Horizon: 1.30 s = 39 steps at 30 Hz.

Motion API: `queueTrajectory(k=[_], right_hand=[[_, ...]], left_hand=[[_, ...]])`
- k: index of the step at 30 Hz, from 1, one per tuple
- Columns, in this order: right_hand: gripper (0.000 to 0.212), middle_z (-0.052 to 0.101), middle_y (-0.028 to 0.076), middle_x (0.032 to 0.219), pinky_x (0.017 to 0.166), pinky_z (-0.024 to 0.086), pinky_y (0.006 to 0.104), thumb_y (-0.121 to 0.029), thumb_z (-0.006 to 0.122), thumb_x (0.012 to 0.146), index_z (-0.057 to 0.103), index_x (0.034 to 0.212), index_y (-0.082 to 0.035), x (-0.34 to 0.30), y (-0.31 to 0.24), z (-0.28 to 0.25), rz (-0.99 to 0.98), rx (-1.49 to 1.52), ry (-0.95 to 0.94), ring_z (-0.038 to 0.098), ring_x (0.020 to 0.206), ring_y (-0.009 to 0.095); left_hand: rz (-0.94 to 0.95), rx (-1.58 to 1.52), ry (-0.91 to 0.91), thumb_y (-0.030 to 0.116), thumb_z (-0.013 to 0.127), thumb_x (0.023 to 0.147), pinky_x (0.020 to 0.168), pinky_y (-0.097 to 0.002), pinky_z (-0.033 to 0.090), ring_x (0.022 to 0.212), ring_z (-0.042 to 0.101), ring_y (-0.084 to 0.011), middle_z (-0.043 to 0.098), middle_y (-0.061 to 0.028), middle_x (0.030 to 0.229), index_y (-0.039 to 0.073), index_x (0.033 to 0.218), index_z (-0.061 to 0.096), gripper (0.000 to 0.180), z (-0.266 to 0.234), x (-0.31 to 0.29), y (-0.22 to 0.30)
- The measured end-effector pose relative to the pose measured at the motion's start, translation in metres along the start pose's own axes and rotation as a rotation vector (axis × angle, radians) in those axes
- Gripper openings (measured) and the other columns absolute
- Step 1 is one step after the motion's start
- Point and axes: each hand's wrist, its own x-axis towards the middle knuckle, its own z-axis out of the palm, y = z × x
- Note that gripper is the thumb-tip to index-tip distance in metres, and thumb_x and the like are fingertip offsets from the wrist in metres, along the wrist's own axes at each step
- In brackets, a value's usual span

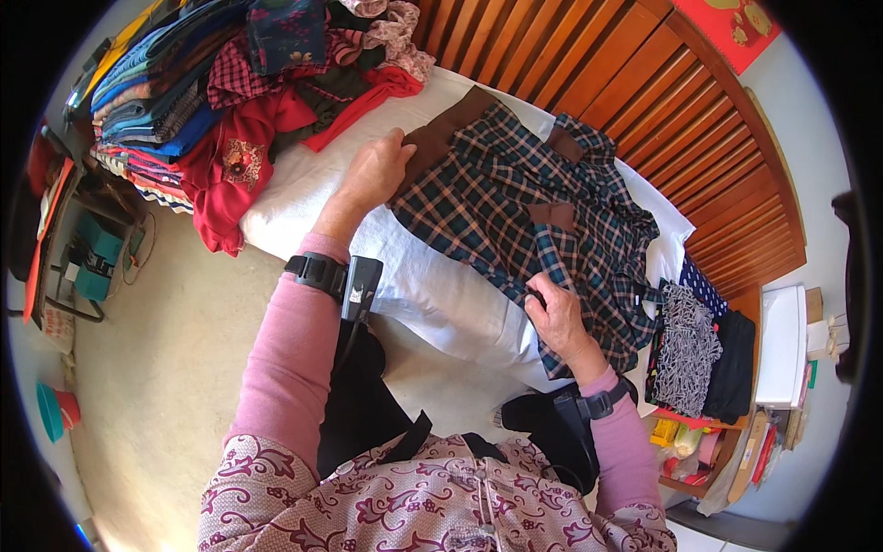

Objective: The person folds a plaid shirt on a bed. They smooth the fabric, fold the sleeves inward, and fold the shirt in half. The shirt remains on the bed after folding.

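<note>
A dark plaid jacket (487, 202) with brown cuffs and a brown hem band lies spread on the white sheet (432, 285). Its hem points to the upper left and its collar to the lower right. My left hand (379, 168) is closed on the brown hem band at the near corner. Farther right, my right hand (556, 317) pinches the jacket's near edge, close to one sleeve. The fingertips of both hands are partly hidden. A sleeve with a brown cuff (552, 217) lies folded across the jacket's middle.
A tall stack of folded clothes (156, 110) stands at the far left, with a loose red garment (241, 170) hanging over the edge. Behind runs a slatted wooden backrest (589, 55). Folded dark clothes (729, 363) and a grey knitted piece (685, 350) lie at the right.
</note>
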Motion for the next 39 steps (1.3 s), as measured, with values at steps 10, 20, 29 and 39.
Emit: queueTrajectory(k=[10, 20, 29, 39], right_hand=[[0.023, 0.062, 0.011, 0.092, 0.077, 0.054, 0.0429, -0.028, 0.067, 0.093, 0.063, 0.091, -0.005, -0.001, -0.013, 0.004, -0.203, -0.248, -0.274, 0.065, 0.089, 0.031], [0.032, 0.060, 0.016, 0.116, 0.085, 0.055, 0.0441, -0.002, 0.057, 0.095, 0.060, 0.126, -0.006, 0.054, -0.024, 0.014, -0.303, -0.177, -0.126, 0.065, 0.104, 0.038], [0.020, 0.070, 0.024, 0.101, 0.090, 0.055, 0.0502, -0.002, 0.053, 0.094, 0.065, 0.110, -0.003, 0.175, 0.052, 0.007, 0.142, -0.330, 0.098, 0.067, 0.101, 0.044], [0.026, 0.073, 0.027, 0.106, 0.089, 0.056, 0.0511, -0.014, 0.055, 0.095, 0.064, 0.117, -0.004, 0.264, 0.054, 0.039, 0.181, -0.591, -0.216, 0.071, 0.102, 0.043]], left_hand=[[-0.148, 0.411, -0.230, 0.034, 0.068, 0.094, 0.077, -0.0510, 0.056, 0.091, 0.070, -0.0420, 0.072, -0.0223, 0.093, 0.004, 0.102, 0.066, 0.031, 0.018, -0.018, -0.027], [-0.218, 0.580, -0.128, 0.035, 0.069, 0.093, 0.074, -0.0455, 0.058, 0.083, 0.074, -0.0358, 0.074, -0.0155, 0.087, 0.004, 0.101, 0.063, 0.033, 0.020, -0.031, -0.008], [-0.227, 0.662, -0.177, 0.049, 0.067, 0.094, 0.067, -0.0417, 0.057, 0.077, 0.074, -0.0308, 0.072, -0.0126, 0.083, 0.003, 0.104, 0.061, 0.048, 0.016, -0.037, -0.003], [-0.184, 0.619, -0.229, 0.063, 0.068, 0.085, 0.059, -0.0433, 0.054, 0.069, 0.072, -0.0324, 0.069, -0.0134, 0.072, -0.002, 0.103, 0.059, 0.068, 0.012, -0.035, -0.005]])
